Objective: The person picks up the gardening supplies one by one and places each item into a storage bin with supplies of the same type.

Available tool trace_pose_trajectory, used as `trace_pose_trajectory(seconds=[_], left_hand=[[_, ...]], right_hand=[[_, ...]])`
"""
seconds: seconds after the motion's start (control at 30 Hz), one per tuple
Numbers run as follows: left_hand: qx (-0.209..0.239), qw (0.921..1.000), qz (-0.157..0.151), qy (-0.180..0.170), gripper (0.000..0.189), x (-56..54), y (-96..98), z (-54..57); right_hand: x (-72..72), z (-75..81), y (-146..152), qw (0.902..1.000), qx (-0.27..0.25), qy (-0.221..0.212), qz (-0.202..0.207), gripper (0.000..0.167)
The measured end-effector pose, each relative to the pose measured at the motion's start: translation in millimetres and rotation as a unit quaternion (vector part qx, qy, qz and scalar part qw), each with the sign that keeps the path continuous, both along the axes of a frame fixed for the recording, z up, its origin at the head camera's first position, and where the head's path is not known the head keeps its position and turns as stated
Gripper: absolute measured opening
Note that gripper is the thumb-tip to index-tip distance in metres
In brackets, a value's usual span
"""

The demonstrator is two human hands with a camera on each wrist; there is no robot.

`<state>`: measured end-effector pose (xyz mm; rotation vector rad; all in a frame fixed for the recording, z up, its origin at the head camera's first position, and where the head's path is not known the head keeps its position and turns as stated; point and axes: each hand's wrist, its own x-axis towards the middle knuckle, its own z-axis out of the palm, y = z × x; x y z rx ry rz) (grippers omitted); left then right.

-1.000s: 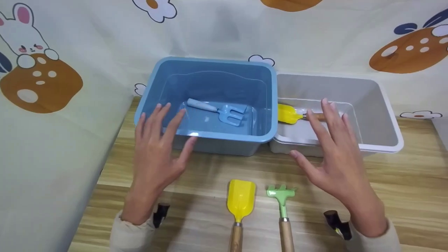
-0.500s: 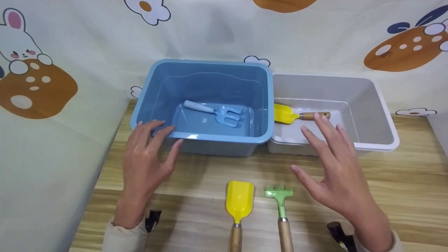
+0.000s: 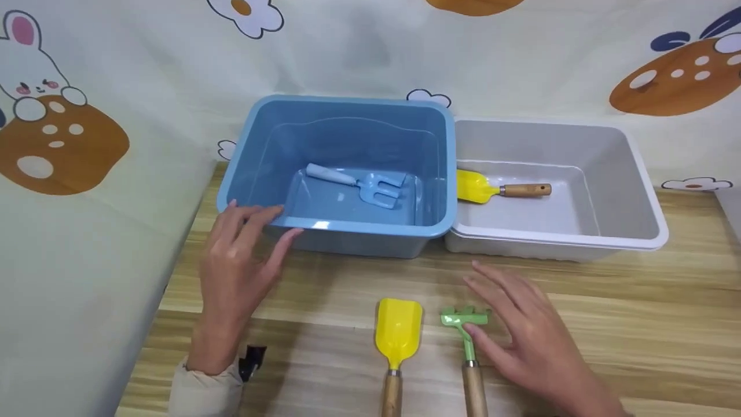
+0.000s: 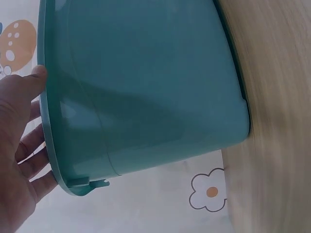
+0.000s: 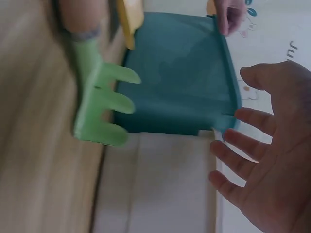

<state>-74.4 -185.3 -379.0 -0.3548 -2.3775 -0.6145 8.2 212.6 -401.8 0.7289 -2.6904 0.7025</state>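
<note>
My left hand is at the front left rim of a blue plastic bin, fingers over the edge and thumb on the outer side. In the left wrist view the fingertips pass behind the rim. A light blue hand fork lies inside this bin. My right hand hovers over a small green hand rake with a wooden handle, fingers spread and holding nothing. Left of the rake, a yellow hand shovel lies on the table, its handle running out of view.
A light grey bin stands against the blue bin's right side. Another yellow shovel with a wooden handle lies in it, its blade partly hidden by the blue rim. A printed cloth hangs behind the wooden table.
My left hand has come down and back onto the blue bin's rim. My right hand has moved from in front of the grey bin down toward the green rake.
</note>
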Motion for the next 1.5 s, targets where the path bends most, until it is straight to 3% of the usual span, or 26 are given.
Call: trace_pose_trajectory(seconds=[0.17,0.57,0.77,0.93,1.03,1.13,1.23,1.37,1.5], left_hand=[[0.021,0.9995,-0.005,0.022,0.035,0.0,-2.7,-2.2],[0.032,0.9984,0.018,0.044,0.035,-1.9,-1.9,-3.2],[0.043,0.9972,0.008,0.061,0.036,-3.0,-3.3,-6.3],[0.069,0.9938,-0.007,0.087,0.036,-5.6,-3.3,-8.3],[0.073,0.9918,-0.012,0.104,0.036,-7.3,-2.8,-9.6],[0.072,0.9905,-0.013,0.116,0.036,-8.2,-2.6,-11.4],[0.07,0.9899,-0.014,0.123,0.036,-8.6,-2.8,-12.8],[0.062,0.9906,-0.01,0.121,0.036,-8.7,-3.5,-13.1],[0.059,0.9914,-0.014,0.116,0.035,-8.9,-4.1,-12.5]], right_hand=[[9.3,-15.6,-1,0.9966,0.028,-0.072,-0.027,0.064],[20.3,-35.7,-6,0.9892,0.027,-0.13,-0.061,0.054],[25.1,-44.5,-3,0.9926,-0.013,-0.099,-0.069,0.045],[27.8,-49.3,-2,0.9951,-0.067,-0.042,-0.061,0.046],[29.4,-49.4,-4,0.9931,-0.078,-0.024,-0.084,0.04],[32.6,-46.4,-6,0.9863,-0.07,-0.069,-0.132,0.034],[36.1,-41.8,-7,0.9711,-0.035,-0.155,-0.178,0.035],[37.1,-38.0,-9,0.9492,0.034,-0.245,-0.195,0.045],[34.8,-39.1,-12,0.9318,0.097,-0.292,-0.193,0.056]])
